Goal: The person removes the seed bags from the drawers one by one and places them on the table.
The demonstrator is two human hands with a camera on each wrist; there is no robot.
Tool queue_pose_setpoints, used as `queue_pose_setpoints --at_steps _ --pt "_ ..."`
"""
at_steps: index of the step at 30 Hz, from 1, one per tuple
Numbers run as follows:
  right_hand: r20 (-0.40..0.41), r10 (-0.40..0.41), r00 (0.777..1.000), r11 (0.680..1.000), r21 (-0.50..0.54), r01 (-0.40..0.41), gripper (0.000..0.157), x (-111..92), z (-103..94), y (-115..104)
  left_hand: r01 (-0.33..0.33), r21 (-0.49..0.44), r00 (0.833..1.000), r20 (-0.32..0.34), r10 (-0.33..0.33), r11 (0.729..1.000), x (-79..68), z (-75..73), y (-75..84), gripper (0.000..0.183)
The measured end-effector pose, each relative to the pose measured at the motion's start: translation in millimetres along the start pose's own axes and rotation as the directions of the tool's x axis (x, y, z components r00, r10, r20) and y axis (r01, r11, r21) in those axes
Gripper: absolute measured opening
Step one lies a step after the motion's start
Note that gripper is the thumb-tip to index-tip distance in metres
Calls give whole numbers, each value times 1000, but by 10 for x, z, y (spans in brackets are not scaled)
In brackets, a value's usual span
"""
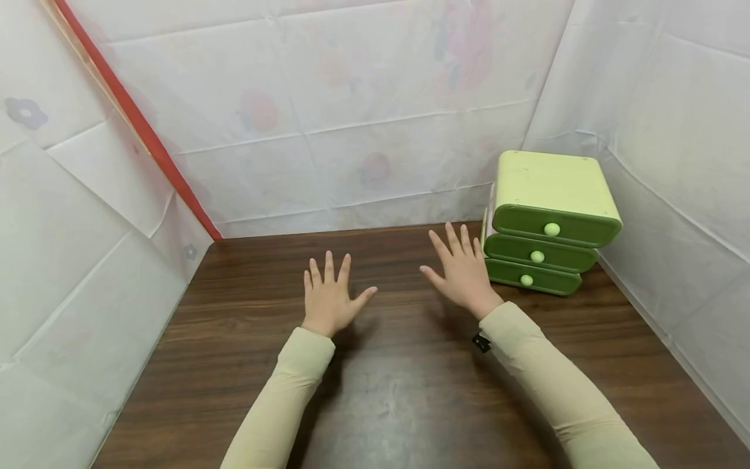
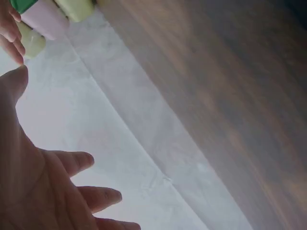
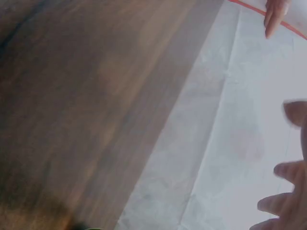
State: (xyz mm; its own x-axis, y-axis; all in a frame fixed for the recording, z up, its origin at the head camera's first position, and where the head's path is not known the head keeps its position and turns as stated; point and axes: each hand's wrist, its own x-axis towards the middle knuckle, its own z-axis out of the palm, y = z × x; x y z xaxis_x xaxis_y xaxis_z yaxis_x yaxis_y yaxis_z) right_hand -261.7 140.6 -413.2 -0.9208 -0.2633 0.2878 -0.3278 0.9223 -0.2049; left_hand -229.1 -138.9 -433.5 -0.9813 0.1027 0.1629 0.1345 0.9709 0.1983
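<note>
Both hands are held out over the dark wooden table with fingers spread, and neither holds anything. My left hand (image 1: 330, 301) is left of the middle, palm down. Farther right, my right hand (image 1: 463, 273) is nearest to a small green drawer unit (image 1: 553, 185). That unit has a pale yellow-green top and three dark green drawers, each with a round light green knob (image 1: 552, 229). All three drawers look closed. The left wrist view catches the unit's pink and pale green side (image 2: 48, 19) at the upper left, beside fingers of the right hand.
A brown wood-grain table (image 1: 246, 378) spreads beneath the hands. White patterned sheeting (image 1: 351, 117) covers the back and both sides. One red strip (image 1: 135, 120) runs down the back left corner. A small black device (image 1: 482, 343) shows at the right cuff.
</note>
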Motion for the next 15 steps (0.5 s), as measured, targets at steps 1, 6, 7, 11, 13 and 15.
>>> queue_pose_setpoints --at_steps 1,6,7,11,13,15 --pt "-41 -9 999 1000 26 10 72 5 -34 -2 -7 -16 1000 -6 6 1000 5 -22 11 93" --pt "-234 -27 972 973 217 79 42 20 -232 1 -72 -127 993 -103 59 989 38 -118 80 67" --pt "-264 -21 964 961 259 92 37 19 -271 10 -85 -158 990 -127 65 984 46 -133 97 61" --pt "-346 11 938 908 396 135 22 -8 -419 80 -129 -313 976 -205 66 941 81 -182 185 41" --pt "-386 12 922 889 426 167 19 -30 -494 133 -151 -386 972 -227 64 910 100 -203 244 34" --pt "-422 6 907 879 434 196 17 -57 -573 198 -175 -466 969 -238 68 867 117 -228 313 30"
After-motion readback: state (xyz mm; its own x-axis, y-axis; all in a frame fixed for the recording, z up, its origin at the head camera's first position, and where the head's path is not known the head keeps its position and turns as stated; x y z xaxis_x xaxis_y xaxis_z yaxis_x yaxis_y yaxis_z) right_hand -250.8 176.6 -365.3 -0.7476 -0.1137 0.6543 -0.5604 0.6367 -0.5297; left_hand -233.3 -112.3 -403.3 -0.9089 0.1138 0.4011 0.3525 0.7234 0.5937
